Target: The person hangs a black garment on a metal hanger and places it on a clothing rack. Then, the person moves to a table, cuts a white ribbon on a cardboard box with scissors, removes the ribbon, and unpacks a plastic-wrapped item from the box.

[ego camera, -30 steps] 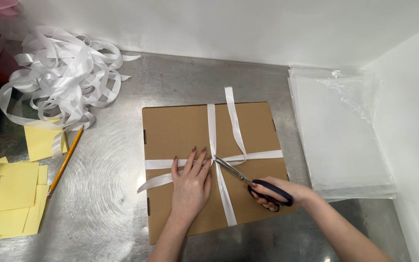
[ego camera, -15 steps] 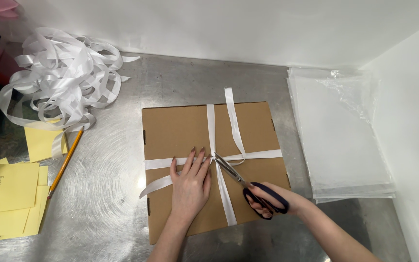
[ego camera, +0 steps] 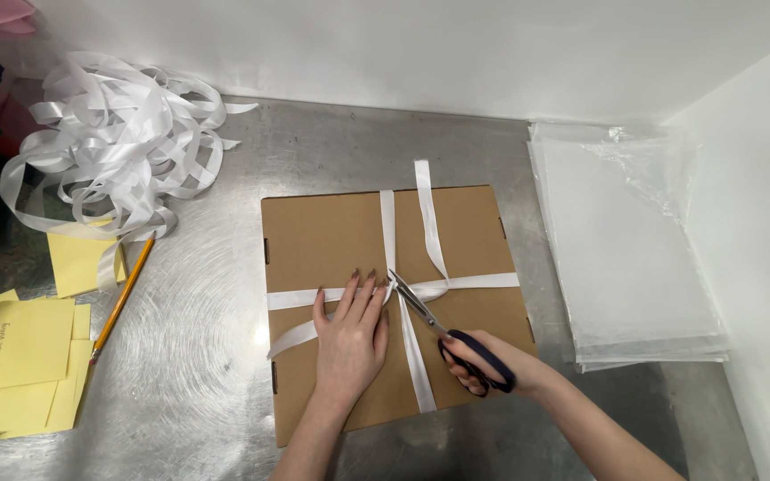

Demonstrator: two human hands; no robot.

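Flat cardboard box (ego camera: pixel 331 236) tied with satin ribbon (ego camera: pixel 388 233).
Left hand (ego camera: pixel 351 336) lies flat, open on the box; right hand (ego camera: pixel 492 361) grips dark-handled scissors (ego camera: pixel 443 330) at the knot.

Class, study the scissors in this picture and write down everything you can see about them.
The scissors have dark blue handle loops and silvery metal blades. They lie low and slanted over the flat brown cardboard box, blades pointing up-left, slightly parted, with the tips at the knot where the white ribbon crosses. The right hand holds them, fingers through the loops. The left hand rests flat on the box just beside the blade tips; whether it touches them cannot be told.
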